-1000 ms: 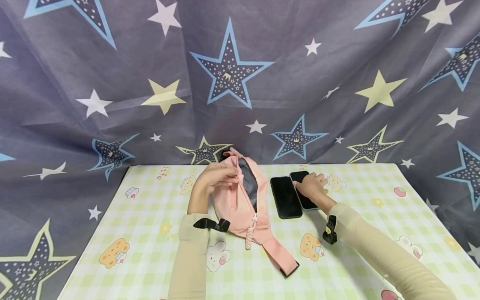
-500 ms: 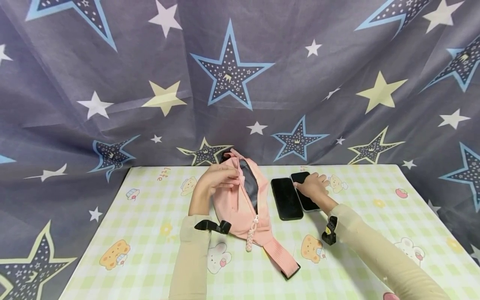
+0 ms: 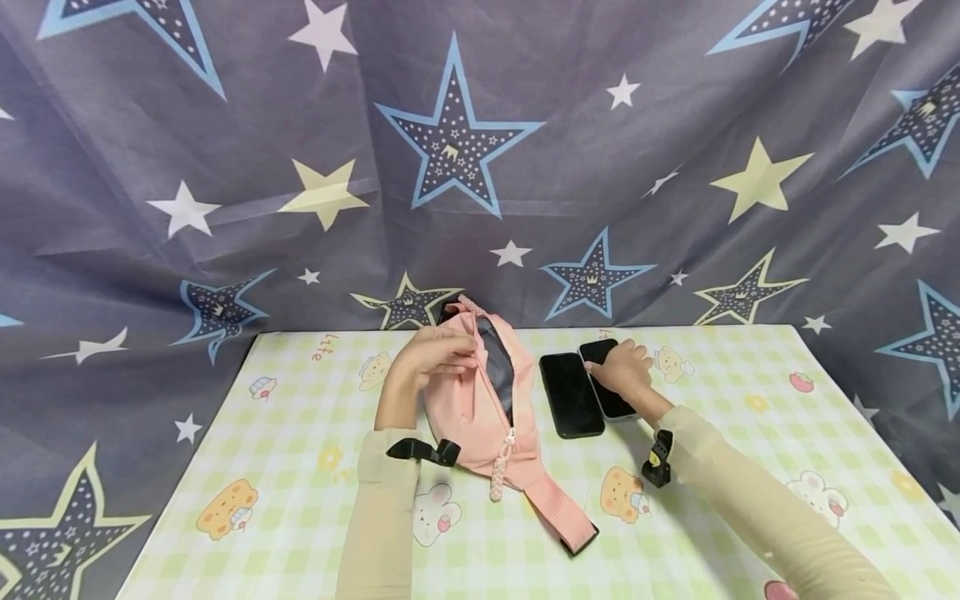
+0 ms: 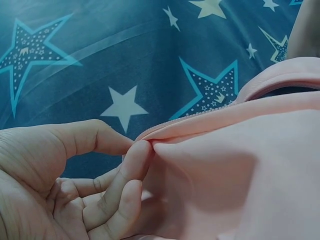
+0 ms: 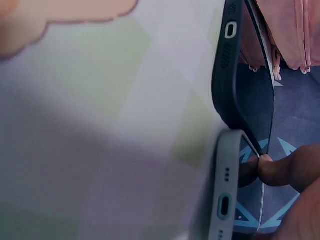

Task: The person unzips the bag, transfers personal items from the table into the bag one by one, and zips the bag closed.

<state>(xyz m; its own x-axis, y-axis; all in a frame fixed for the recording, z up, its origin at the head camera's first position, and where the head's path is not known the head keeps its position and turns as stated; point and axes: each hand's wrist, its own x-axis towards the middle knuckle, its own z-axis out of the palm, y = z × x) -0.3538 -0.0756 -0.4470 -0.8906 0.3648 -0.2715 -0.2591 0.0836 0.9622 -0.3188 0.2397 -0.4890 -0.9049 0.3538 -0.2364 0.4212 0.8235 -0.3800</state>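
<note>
A pink sling bag (image 3: 453,412) lies on the table, its zipped mouth gaping to show a grey lining (image 3: 497,367). My left hand (image 3: 433,352) pinches the left edge of that mouth; in the left wrist view thumb and forefinger meet on the pink fabric (image 4: 280,155) beside the zip. To the bag's right, two black-screened smartphones lie side by side. My right hand (image 3: 624,372) is over the right smartphone (image 3: 617,406), gripping it by its sides. Its thumb tip (image 5: 267,170) sits at the edge facing the left smartphone (image 3: 572,396). The right smartphone has a pale frame with a charging port (image 5: 225,206).
A green-and-white checked tablecloth (image 3: 285,450) with cartoon prints covers the table. The bag's strap (image 3: 562,512) with a black buckle points toward the front. A braided zip pull (image 3: 498,477) hangs from the bag. Behind stands a grey star-patterned curtain (image 3: 585,167).
</note>
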